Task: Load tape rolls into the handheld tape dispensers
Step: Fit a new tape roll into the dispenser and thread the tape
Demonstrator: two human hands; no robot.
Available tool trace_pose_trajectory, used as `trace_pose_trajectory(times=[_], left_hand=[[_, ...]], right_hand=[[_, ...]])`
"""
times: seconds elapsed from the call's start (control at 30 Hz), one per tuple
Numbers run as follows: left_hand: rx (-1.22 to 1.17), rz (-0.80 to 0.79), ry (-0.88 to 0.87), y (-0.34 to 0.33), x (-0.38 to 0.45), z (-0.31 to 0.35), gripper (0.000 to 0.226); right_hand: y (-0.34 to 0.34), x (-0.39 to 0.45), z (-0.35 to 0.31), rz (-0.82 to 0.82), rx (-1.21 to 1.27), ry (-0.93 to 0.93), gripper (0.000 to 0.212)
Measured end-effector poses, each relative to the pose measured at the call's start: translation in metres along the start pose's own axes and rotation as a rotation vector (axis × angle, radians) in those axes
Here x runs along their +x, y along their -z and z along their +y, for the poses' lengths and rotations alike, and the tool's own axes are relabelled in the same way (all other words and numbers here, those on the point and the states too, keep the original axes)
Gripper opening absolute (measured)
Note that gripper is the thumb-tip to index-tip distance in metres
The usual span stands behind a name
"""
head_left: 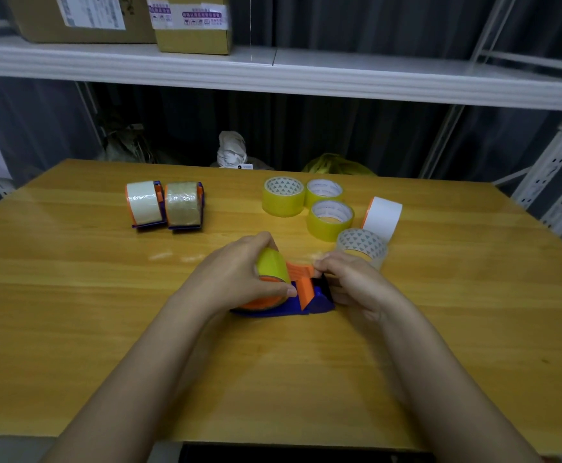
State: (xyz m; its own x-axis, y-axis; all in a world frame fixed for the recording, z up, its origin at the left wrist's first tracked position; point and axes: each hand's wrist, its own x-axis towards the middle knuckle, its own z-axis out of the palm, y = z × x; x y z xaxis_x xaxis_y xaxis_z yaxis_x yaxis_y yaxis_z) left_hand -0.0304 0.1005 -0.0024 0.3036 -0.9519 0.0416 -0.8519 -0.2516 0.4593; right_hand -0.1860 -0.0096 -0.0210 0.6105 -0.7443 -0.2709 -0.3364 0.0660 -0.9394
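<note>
Table: wooden top; it carries every item listed below except the shelf items.
Left hand: fingers curl over the top of the yellow tape roll, thumb against the roll's near face; the hand grips the roll.
Yellow tape roll: sits upright on the orange hub of the dispenser, at the middle of the table, partly covered by the left hand.
Dispenser in work: blue body with orange flap, resting on the table between the two hands, cutter end toward the right hand.
Right hand: fingers curl at the cutter end of the dispenser, fingertips close together at the orange flap as if pinching; what lies between them is too blurred to tell.
Clear tape roll: lies flat just beyond the right hand, triangle-patterned core facing up.
White tape roll: stands on edge, tilted, just behind the clear roll.
Loose yellow rolls: three lie flat in a cluster, touching one another, far right of centre.
Loaded dispensers: two stand side by side, touching, far left; one holds a whitish roll, the other a brownish roll.
Bags: a white one and a yellow one sit past the far table edge.
Shelf: white, above the table; cardboard boxes with labels stand on its left part.
</note>
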Motion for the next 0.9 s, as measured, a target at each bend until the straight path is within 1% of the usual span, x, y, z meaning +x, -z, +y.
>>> trace_pose_trajectory(times=[0.23, 0.37, 0.57, 0.9], left_hand=[[-0.011, 0.002, 0.006, -0.001, -0.002, 0.000, 0.064], [-0.060, -0.014, 0.026, 0.002, -0.002, -0.003, 0.062], [-0.095, -0.025, 0.020, 0.003, -0.002, -0.005, 0.059], [-0.102, -0.017, 0.002, 0.004, -0.002, -0.011, 0.059]], right_hand=[[0.002, 0.001, 0.009, 0.021, 0.091, -0.012, 0.028], [0.005, 0.002, 0.014, 0.036, 0.296, -0.078, 0.026], [0.005, 0.001, 0.017, 0.027, 0.422, -0.078, 0.023], [0.000, -0.002, 0.022, 0.037, 0.461, -0.038, 0.029]])
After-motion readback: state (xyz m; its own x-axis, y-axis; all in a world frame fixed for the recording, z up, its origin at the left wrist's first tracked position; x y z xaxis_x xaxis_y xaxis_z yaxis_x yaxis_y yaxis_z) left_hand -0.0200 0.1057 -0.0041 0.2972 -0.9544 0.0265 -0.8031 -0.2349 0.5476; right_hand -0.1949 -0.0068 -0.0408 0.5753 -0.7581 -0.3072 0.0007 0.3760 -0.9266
